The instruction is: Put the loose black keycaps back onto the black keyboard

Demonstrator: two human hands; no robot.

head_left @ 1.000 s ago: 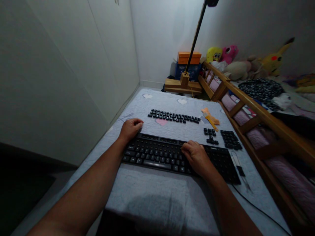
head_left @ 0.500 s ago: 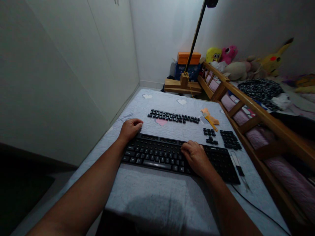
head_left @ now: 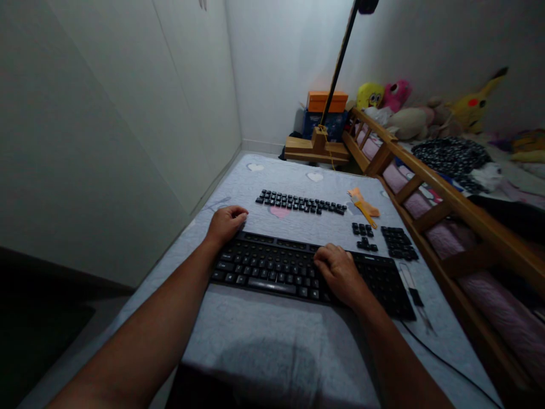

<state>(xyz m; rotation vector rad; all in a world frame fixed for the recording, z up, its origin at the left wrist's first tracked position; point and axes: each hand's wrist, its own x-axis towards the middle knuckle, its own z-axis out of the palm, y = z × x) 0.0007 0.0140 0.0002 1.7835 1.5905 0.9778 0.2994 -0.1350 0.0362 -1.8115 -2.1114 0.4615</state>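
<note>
A black keyboard (head_left: 272, 267) lies across the cloth-covered table; its lower rows carry keycaps, while the upper rows and right-hand part show bare key positions. My left hand (head_left: 225, 223) rests at its upper left corner, fingers curled together; whatever they may hold is hidden. Over the right part of the main key area, my right hand (head_left: 338, 270) has its fingers pinched down on the keyboard, and anything between them is too small to make out. Beyond the keyboard are rows of loose black keycaps (head_left: 300, 203). Smaller groups of keycaps (head_left: 398, 243) sit at the right.
An orange cloth (head_left: 370, 209) with a yellow-handled brush (head_left: 365, 211) lies at the back right. A wire tool with a black handle (head_left: 415, 296) is right of the keyboard, near its cable (head_left: 443, 358). A wooden bed rail (head_left: 451, 196) borders the table's right side.
</note>
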